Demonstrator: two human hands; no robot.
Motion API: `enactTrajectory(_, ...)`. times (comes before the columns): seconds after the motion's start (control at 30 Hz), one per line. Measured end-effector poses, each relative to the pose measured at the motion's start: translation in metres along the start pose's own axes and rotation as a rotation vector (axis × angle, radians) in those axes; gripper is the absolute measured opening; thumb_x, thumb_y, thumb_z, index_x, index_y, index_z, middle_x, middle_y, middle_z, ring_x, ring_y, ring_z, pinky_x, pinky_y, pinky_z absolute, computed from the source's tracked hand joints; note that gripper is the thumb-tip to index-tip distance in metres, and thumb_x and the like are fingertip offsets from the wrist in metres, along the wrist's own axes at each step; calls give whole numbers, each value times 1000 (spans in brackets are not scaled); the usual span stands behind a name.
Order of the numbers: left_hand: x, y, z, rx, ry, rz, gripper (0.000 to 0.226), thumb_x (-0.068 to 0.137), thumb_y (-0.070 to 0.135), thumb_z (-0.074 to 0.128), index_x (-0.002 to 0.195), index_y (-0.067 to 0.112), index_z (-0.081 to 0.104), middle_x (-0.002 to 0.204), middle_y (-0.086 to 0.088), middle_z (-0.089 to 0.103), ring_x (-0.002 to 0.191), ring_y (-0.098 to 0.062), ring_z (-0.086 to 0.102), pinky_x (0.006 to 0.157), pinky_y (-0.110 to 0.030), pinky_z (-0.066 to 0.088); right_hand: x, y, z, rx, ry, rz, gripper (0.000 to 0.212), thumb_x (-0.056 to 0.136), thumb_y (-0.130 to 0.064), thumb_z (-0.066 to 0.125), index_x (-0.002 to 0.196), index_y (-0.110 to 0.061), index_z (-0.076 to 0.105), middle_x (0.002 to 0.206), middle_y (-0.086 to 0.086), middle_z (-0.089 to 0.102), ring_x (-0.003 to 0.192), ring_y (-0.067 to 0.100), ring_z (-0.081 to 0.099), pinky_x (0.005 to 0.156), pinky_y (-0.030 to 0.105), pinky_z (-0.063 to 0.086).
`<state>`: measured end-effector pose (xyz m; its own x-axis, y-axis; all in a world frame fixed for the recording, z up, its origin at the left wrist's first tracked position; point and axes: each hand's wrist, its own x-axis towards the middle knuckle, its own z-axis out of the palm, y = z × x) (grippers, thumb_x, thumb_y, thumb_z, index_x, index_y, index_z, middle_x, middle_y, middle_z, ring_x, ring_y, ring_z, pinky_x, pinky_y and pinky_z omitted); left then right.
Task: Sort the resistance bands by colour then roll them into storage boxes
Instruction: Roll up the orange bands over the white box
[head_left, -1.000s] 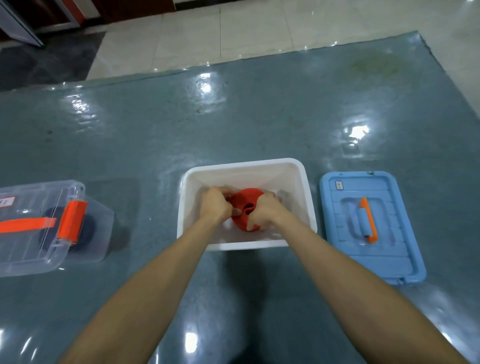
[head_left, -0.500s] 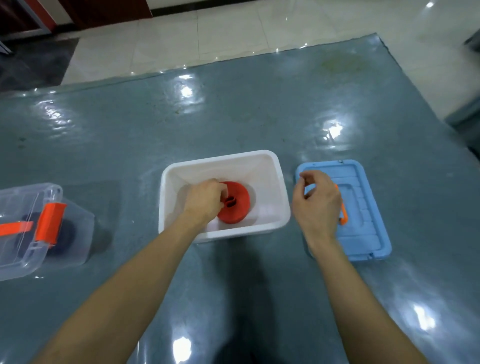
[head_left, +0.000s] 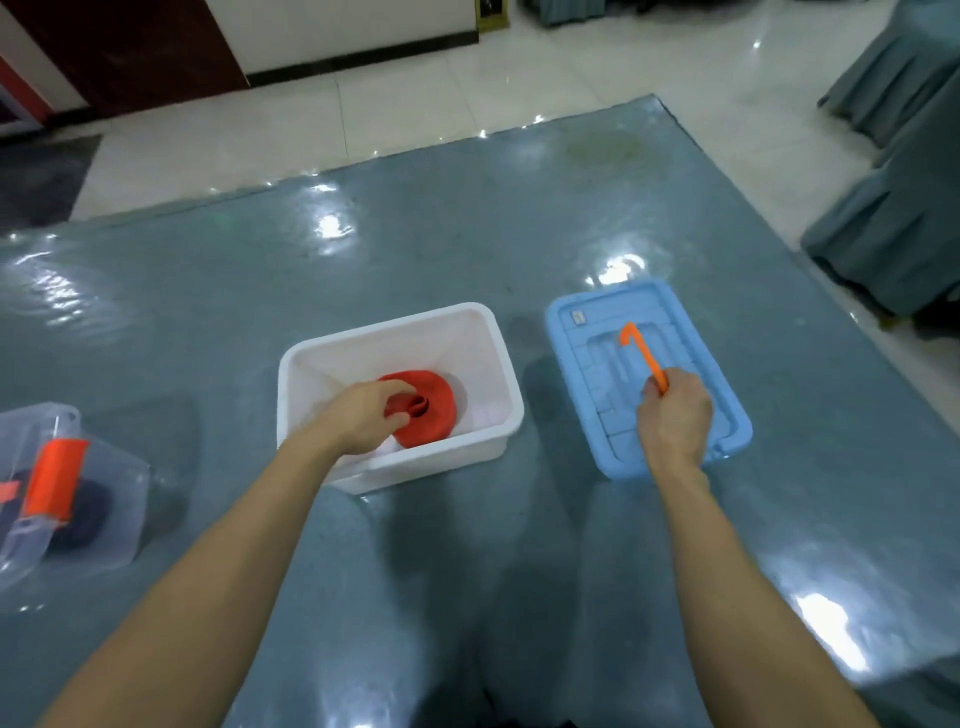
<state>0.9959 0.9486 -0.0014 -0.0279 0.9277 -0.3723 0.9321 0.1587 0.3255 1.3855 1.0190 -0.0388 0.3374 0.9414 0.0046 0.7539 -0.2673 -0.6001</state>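
Note:
A rolled red resistance band (head_left: 434, 410) lies inside the open white storage box (head_left: 498, 364) at the table's middle. My left hand (head_left: 363, 410) reaches into the box and grips the roll's left side, fingers curled over it. To the right lies the box's blue lid (head_left: 587, 374), flat on the table, with an orange handle (head_left: 641, 353). My right hand (head_left: 672, 421) rests on the lid and grips the near end of that handle. At the far left a clear box (head_left: 104, 499) with an orange latch holds a dark rolled band (head_left: 85, 512).
The grey-blue glossy table (head_left: 467, 249) reaches to a far edge, with tiled floor beyond. Tables draped in grey-green cloth (head_left: 893, 208) stand at the right.
My right hand left the red roll, moved right to the blue lid and took hold of its orange handle. My left hand stayed on the roll in the white box.

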Motion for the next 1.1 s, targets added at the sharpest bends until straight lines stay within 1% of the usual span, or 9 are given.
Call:
enactTrajectory(0.17,-39,-25,3,-263,541,-91,27,104,16,66,125,29,76,123,10,77,99,-15,72,96,-37,59,17,-63,-45,101,61,-341,12,100,-8,67,107,-2,75,107,23,73,102,45,67,88,52,46)
enactTrajectory(0.27,-73,-41,13,-356,892,-147,22,102,10,67,115,24,78,109,10,76,92,-18,70,89,-40,59,13,-116,-43,113,-104,-576,9,101,-7,66,100,-5,75,103,21,74,100,42,68,88,49,47)
enactTrajectory(0.37,-102,-54,28,-438,1035,-292,16,101,13,67,107,23,78,99,10,74,88,-19,70,84,-41,59,-5,-168,-21,92,-316,-761,11,101,-8,66,94,-6,75,99,18,73,98,38,66,87,45,45)
enactTrajectory(0.5,-121,-63,39,-515,1042,-487,15,106,21,62,103,22,77,92,7,72,86,-23,71,76,-31,46,-34,-221,16,37,-593,-890,16,105,-11,62,98,-3,74,99,13,74,91,28,64,86,43,47)
enactTrajectory(0.63,-122,-59,40,-704,988,-559,26,114,31,52,119,18,73,112,-4,77,102,-27,71,87,-33,47,-52,-230,43,-137,-719,-934,21,108,-14,55,94,-6,68,95,11,70,90,29,60,69,37,32)
enactTrajectory(0.73,-113,-47,34,-839,899,-545,39,116,40,45,147,22,60,134,9,66,116,-13,62,101,-30,44,-54,-223,48,-112,-739,-899,20,108,-14,54,95,-9,69,94,6,72,90,28,65,78,40,47)
enactTrajectory(0.83,-100,-30,35,-847,797,-471,46,118,37,41,161,23,47,139,20,51,119,5,49,99,-14,32,-54,-217,46,-119,-735,-901,21,108,-16,55,96,-11,71,94,1,71,91,26,67,81,41,52)
enactTrajectory(1.0,-87,-21,46,-783,768,-437,52,116,20,42,168,20,38,166,0,49,149,-23,50,125,-45,39,-59,-192,41,-100,-708,-909,28,109,-10,53,126,-16,74,115,3,71,110,28,65,95,41,51)
enactTrajectory(1.1,-85,-20,49,-743,807,-457,52,115,16,45,167,19,40,163,-5,52,147,-26,51,123,-39,40,-75,-176,40,-74,-588,-974,41,109,-13,56,149,-20,63,127,5,69,121,32,59,102,47,49)
